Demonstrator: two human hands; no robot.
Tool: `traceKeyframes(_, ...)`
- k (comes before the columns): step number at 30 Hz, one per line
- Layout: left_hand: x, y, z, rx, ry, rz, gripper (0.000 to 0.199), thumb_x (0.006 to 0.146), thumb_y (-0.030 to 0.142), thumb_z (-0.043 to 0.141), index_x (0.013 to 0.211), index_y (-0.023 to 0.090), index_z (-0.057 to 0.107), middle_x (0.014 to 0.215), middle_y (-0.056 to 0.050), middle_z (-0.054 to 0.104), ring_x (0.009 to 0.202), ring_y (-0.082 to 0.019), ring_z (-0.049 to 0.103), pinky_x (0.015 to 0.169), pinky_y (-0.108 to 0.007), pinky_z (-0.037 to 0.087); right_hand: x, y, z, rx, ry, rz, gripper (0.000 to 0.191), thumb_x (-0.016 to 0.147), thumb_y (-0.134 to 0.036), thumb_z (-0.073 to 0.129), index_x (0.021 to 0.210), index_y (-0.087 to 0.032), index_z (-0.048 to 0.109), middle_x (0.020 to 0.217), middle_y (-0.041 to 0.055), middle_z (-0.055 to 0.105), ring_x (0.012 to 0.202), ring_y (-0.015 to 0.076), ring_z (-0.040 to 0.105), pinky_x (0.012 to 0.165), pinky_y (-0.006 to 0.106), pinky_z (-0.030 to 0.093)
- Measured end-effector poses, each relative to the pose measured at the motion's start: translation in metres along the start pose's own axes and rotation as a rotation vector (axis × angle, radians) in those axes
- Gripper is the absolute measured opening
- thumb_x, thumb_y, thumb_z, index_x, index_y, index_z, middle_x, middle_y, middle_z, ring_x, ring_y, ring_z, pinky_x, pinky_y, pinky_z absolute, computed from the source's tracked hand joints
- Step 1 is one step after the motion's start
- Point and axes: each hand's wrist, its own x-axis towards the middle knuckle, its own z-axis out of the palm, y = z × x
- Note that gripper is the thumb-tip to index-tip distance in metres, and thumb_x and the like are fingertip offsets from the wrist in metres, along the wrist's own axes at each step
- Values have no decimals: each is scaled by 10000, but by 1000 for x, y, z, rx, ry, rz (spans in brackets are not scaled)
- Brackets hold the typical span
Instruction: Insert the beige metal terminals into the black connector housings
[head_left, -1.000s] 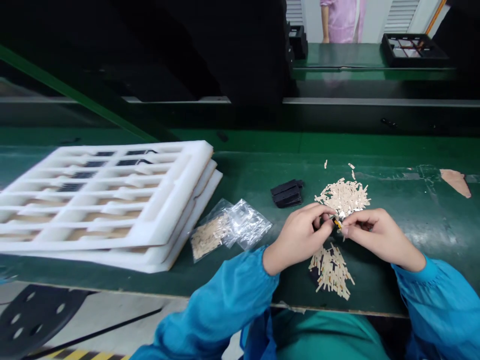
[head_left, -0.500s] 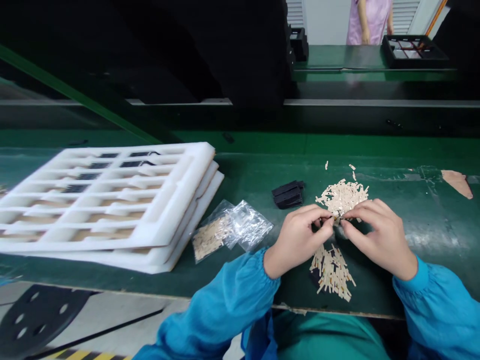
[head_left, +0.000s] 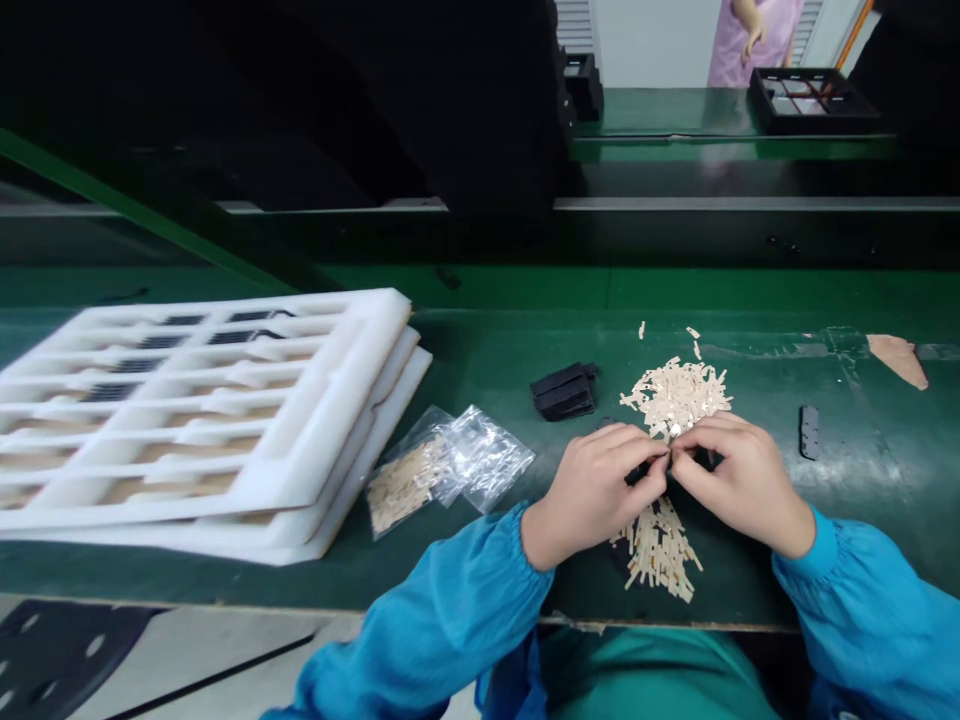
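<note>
My left hand (head_left: pixel 600 485) and my right hand (head_left: pixel 739 475) meet fingertip to fingertip over the bench, both in a pinch. Whatever is between the fingertips is too small and covered to make out. Just beyond them lies a heap of small beige strips (head_left: pixel 681 392). A fan of longer beige strips (head_left: pixel 661 560) spreads below my hands, partly covered by them. To the left sits a bundle of black flat pieces (head_left: pixel 564 391). A single black piece (head_left: pixel 808 432) lies to the right of my right hand.
Stacked white foam trays (head_left: pixel 300 455) with slots, some holding black parts, fill the left of the green bench (head_left: pixel 480 340). Clear plastic bags (head_left: pixel 487 458) lie between. A peeled brown patch (head_left: pixel 898 360) is at right. Behind, a person in pink (head_left: pixel 750 45) stands near a black tray (head_left: pixel 814 105).
A single black piece now lies right of my right hand, where bare bench showed before. My fingertips have come closer together. The view has shifted slightly; the person behind has raised a hand.
</note>
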Motion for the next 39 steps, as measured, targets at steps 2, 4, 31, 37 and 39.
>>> traceKeyframes(2,0,0,1,-7,21,4,139,959,168,585,925,168,721,839,-42,745,729,-166,664,686,-304,532,1,-1,1,13,1,11,179,851,-175,599,757,-223,745,776,25,757,757,228,678,742,362,505)
traceKeyframes(4,1,-1,1,-24,40,9,133,956,163,590,934,169,721,849,-42,749,729,-164,667,674,-300,532,2,-1,1,29,10,22,181,832,-151,601,738,-227,736,762,20,754,746,224,679,743,355,505)
traceKeyframes(31,8,0,-12,-213,193,-276,149,918,254,646,843,180,750,755,-25,696,617,-124,596,518,-224,457,-46,44,-57,-301,-299,464,152,818,-345,798,744,-232,726,694,3,726,583,181,641,503,275,328)
traceKeyframes(37,9,-2,-14,-599,69,-425,125,862,292,712,833,175,747,746,-29,710,611,-130,610,516,-219,484,-7,6,-38,-73,-272,112,116,894,-314,757,831,-219,731,798,15,731,692,180,647,602,279,433)
traceKeyframes(39,10,-2,-17,-800,-16,-505,137,834,303,732,812,168,732,681,-13,669,547,-111,571,475,-207,460,9,3,-41,94,-170,-6,77,928,-270,704,963,-212,743,900,36,740,767,187,658,687,296,495)
